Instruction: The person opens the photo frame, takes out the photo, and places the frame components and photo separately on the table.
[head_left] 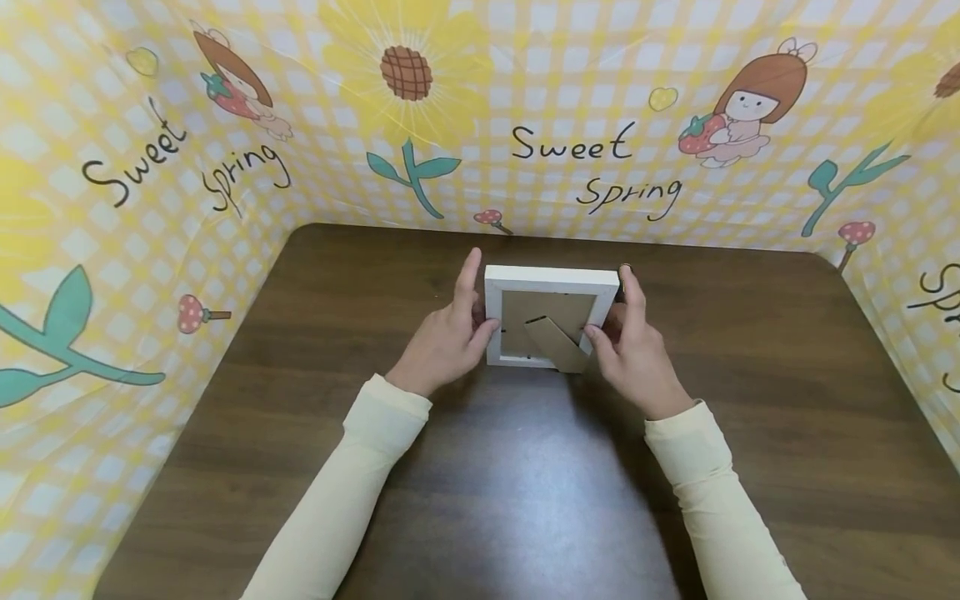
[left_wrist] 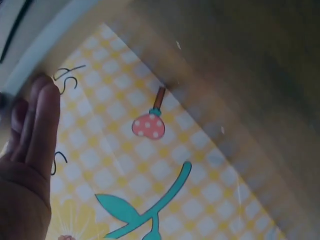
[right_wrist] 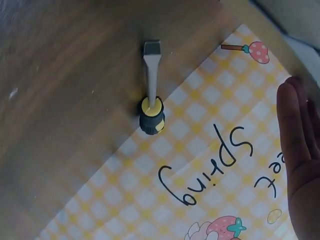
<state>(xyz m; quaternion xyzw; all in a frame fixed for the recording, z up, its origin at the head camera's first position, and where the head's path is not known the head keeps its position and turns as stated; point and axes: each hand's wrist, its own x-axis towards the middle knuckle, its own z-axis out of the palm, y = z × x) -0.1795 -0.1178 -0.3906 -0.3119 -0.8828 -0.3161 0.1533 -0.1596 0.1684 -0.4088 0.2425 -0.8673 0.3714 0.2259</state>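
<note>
In the head view, a white frame is held upright near the far edge of the table, its back turned toward the person. Its longer visible side is run left to right; the stand leg is slanted down rightward. One side is pinched by the left hand, the other by the right hand, index fingers extended. The table's side edges are set well apart from both hands.

In the left wrist view, straight fingers are seen beside the blurred frame.

In the right wrist view, straight fingers are seen likewise; a screwdriver is seen near the table edge, handle toward the patterned cloth.
</note>
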